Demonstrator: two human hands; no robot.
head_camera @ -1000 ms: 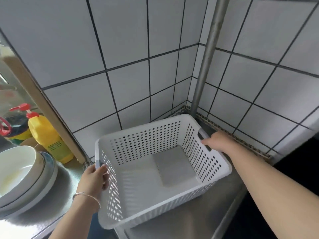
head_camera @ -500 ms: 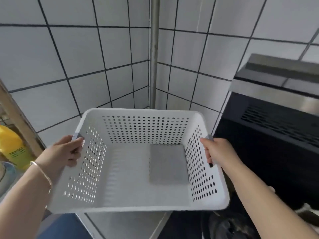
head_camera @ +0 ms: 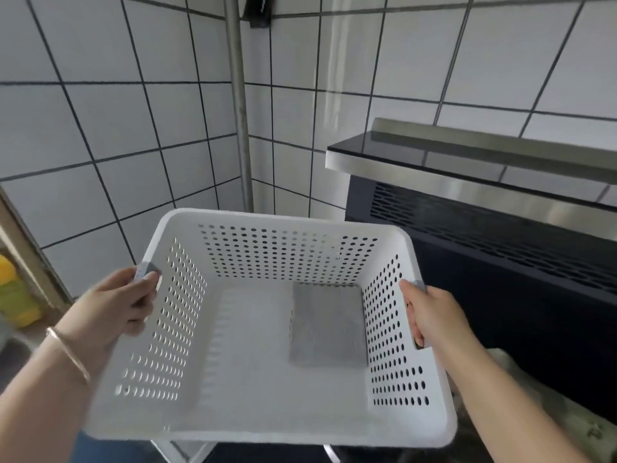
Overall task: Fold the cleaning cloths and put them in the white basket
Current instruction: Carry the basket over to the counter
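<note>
A person holds the white basket (head_camera: 277,426) up in front of a tiled corner, one hand on each short side. The left hand (head_camera: 110,309) is closed around the grey handle grip at the rim of the left wall, fingers curled over the edge and the thumb on the outside; a thin metal bangle (head_camera: 68,354) sits on that wrist. The right hand (head_camera: 434,315) is closed on the matching grip of the right wall, with its fingers hooked through the handle slot and showing inside the basket. The basket is tipped a little toward the viewer, so its whole floor can be seen. One folded grey cleaning cloth (head_camera: 329,325) lies flat on that floor, tucked against the right wall and close to the far right corner; the remaining floor is bare white plastic. The walls are pierced with rows of small round holes. Behind the basket a metal pole (head_camera: 238,105) rises along the corner of the wall tiles (head_camera: 100,128). To the right stands a dark appliance (head_camera: 500,262) with a slotted vent and a shiny steel top edge. At the far left edge a yellow bottle (head_camera: 13,299) shows partly, blurred. Whether the basket rests on anything underneath cannot be made out
</note>
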